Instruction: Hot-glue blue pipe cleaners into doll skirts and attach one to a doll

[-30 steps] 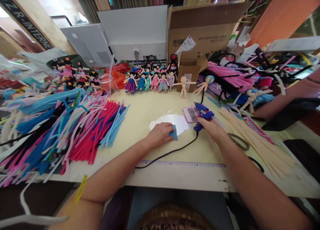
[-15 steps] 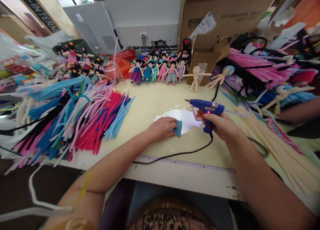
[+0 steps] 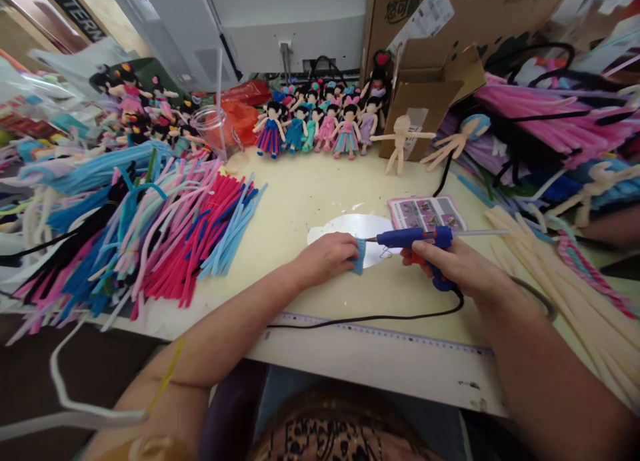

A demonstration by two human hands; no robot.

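Observation:
My right hand (image 3: 440, 264) grips a blue hot glue gun (image 3: 413, 238), which lies nearly level and points left. A clear glue stick (image 3: 480, 233) sticks out of its back end. The nozzle tip meets the upper edge of a small light-blue fuzzy piece (image 3: 359, 257), or sits just over it. That piece is held at its left side by the closed fingers of my left hand (image 3: 333, 255). Both are over a white rounded sheet (image 3: 345, 224) on the table. From the gun a black cord (image 3: 380, 318) runs left along the front.
Bundles of coloured pipe cleaners (image 3: 190, 234) fill the left side; beige ones (image 3: 565, 281) lie at right. Small dolls (image 3: 327, 127) stand at the back beside an open cardboard box (image 3: 430, 81). A bare doll figure (image 3: 400, 144) leans there. A printed card (image 3: 427, 213) lies behind the gun.
My right hand has lowered and levelled the glue gun, bringing its nozzle to the light-blue piece. The left hand stays in place. The printed card has come into fuller view.

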